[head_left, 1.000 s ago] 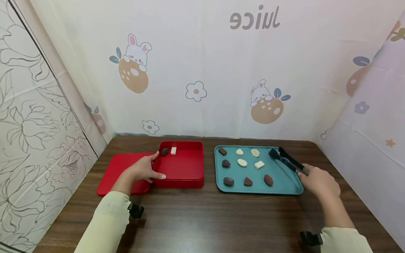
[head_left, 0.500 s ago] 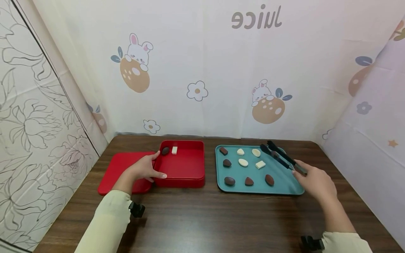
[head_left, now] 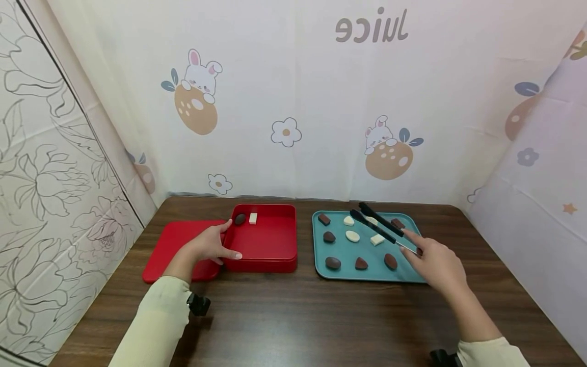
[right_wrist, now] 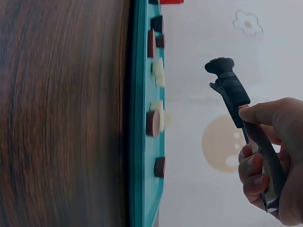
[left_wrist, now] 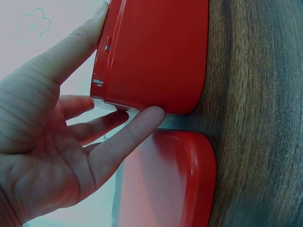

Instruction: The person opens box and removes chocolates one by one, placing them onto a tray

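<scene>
At the left, my left hand (head_left: 208, 247) touches the corner of a red box (head_left: 266, 266), thumb over the front rim, other fingers along its left side. Straight fingers (left_wrist: 142, 127) lie against the box wall in the left wrist view. Inside the box are a dark oval chocolate (head_left: 240, 219) and a white rectangular one (head_left: 252, 218). My right hand (head_left: 437, 265) grips black-tipped metal tongs (right_wrist: 265, 161). Their arms stand apart, with nothing between the tips, above a teal tray (head_left: 341, 250) of brown and cream chocolates, partly hiding a white block (head_left: 377, 239).
A red lid (head_left: 183, 237) lies flat on the wooden table (head_left: 293, 316), left of the box and partly behind my left hand. A gap of table separates the box from the tray. A patterned curtain (head_left: 321, 92) hangs behind the table.
My right hand has carried the tongs left across the tray, uncovering a brown piece at its back right. The left hand and box have stayed in place.
</scene>
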`<state>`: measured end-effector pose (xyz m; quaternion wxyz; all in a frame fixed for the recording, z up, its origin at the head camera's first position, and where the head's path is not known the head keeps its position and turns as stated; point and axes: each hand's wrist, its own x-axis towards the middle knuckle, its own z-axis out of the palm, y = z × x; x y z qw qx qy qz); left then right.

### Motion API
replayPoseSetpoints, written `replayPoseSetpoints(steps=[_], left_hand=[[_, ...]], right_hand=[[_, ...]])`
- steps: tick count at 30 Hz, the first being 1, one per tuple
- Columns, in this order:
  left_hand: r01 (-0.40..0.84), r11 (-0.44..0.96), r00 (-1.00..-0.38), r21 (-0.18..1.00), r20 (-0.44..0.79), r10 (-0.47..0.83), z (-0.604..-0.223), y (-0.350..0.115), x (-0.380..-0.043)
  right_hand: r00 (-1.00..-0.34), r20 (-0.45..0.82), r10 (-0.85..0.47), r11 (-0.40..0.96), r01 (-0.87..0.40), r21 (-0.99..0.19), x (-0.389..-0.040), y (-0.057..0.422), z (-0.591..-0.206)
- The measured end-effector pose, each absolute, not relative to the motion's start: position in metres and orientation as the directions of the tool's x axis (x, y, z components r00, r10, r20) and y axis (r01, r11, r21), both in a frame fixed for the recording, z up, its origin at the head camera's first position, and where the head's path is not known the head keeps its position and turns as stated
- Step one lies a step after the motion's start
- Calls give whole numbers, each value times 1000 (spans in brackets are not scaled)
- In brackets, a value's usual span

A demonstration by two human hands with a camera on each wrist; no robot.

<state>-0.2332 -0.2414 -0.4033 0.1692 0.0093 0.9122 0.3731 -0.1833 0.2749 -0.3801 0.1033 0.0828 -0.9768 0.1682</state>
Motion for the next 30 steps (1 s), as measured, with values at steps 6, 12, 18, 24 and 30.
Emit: replayPoseSetpoints(steps=[6, 12, 18, 24, 30], left_hand=[[-110, 714, -942, 692, -302, 147, -403, -241, -233], [-112, 716, -942, 689, -304, 145, -403, -241, -232], [-117, 716, -941, 689, -307, 142, -402, -241, -232], [-117, 713, -940, 691, -308, 145, -402, -241, -232], [-120, 711, -942, 693, -305, 139, -403, -241, -233]], right_hand=[[-941, 284, -182, 924, -263, -279, -182, 260, -376], [-925, 298, -236, 916, -314, -249, -182, 245, -371], [-916, 281, -286, 910, -351, -219, -187, 228, -362], [-892, 274, -360, 896, -412, -163, -194, 213, -351], [-880, 262, -395, 884, -442, -154, -201, 198, -336]])
